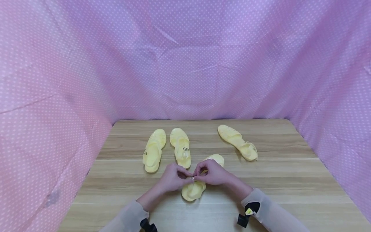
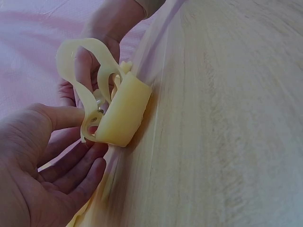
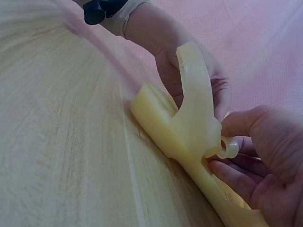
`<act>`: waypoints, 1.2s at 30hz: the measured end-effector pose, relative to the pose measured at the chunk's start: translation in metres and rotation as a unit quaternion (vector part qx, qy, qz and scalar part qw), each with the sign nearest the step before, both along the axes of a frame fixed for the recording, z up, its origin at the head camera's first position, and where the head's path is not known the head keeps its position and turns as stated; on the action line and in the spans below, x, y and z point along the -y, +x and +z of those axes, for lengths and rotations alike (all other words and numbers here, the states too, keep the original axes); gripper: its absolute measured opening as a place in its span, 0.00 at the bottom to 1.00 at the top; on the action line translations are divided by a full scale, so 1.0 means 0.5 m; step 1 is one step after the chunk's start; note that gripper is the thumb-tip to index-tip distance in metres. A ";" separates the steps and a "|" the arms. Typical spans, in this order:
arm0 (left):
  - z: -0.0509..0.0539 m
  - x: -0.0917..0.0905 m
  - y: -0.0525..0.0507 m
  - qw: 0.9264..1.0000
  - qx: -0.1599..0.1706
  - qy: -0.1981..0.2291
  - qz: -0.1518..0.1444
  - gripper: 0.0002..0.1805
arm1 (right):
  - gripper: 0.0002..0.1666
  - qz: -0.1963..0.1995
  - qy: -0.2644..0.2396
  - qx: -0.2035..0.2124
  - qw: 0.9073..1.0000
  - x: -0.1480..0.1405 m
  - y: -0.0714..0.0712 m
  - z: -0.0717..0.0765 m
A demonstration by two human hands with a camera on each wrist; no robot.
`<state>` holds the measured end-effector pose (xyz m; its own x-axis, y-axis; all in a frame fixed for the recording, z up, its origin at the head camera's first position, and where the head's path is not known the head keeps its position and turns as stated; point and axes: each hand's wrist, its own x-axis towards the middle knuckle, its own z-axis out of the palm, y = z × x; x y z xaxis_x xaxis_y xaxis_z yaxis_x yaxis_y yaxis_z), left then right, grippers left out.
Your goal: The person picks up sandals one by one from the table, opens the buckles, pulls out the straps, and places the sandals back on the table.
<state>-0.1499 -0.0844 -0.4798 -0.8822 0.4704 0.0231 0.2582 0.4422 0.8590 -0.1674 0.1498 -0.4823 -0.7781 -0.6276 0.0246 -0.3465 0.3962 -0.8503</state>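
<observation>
A pale yellow sandal (image 1: 192, 193) lies on the table at the front middle, its toe pointing away to the right. My left hand (image 1: 173, 178) pinches its ankle strap near a small shiny buckle (image 1: 192, 178). From the other side, my right hand (image 1: 213, 174) pinches the strap by that buckle, thumb and fingertips close to the left hand's. The raised strap (image 2: 66, 66) makes a loop above the heel in the left wrist view. Beside the right thumb, in the right wrist view, a small loop (image 3: 230, 147) sticks out from the strap. Fingers partly hide the fastening.
Two more yellow sandals, one at the left (image 1: 152, 151) and one beside it (image 1: 180, 141), lie beyond my left hand. Another sandal (image 1: 236, 140) lies at the back right. Pink dotted cloth (image 1: 185, 64) hangs around the wooden table (image 1: 290, 180).
</observation>
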 end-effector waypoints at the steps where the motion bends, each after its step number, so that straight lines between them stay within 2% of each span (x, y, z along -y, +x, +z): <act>1: 0.000 0.000 0.000 1.000 0.001 0.002 0.001 0.09 | 0.06 0.002 0.000 0.002 1.000 -0.001 0.000 0.000; 7: -0.002 0.002 0.001 1.000 0.010 0.009 0.000 0.09 | 0.09 0.004 -0.001 0.004 1.000 0.000 0.001 0.004; 16: -0.003 0.003 0.001 1.000 0.012 0.010 0.002 0.08 | 0.10 -0.011 0.004 -0.024 1.000 0.007 0.003 -0.001; 26: -0.004 0.004 0.003 1.000 0.005 0.014 -0.001 0.08 | 0.10 0.013 -0.007 -0.026 1.000 -0.002 0.002 0.001; 36: 0.001 0.003 0.005 1.000 0.012 0.018 -0.003 0.08 | 0.13 -0.017 0.006 -0.050 0.999 0.011 0.008 0.005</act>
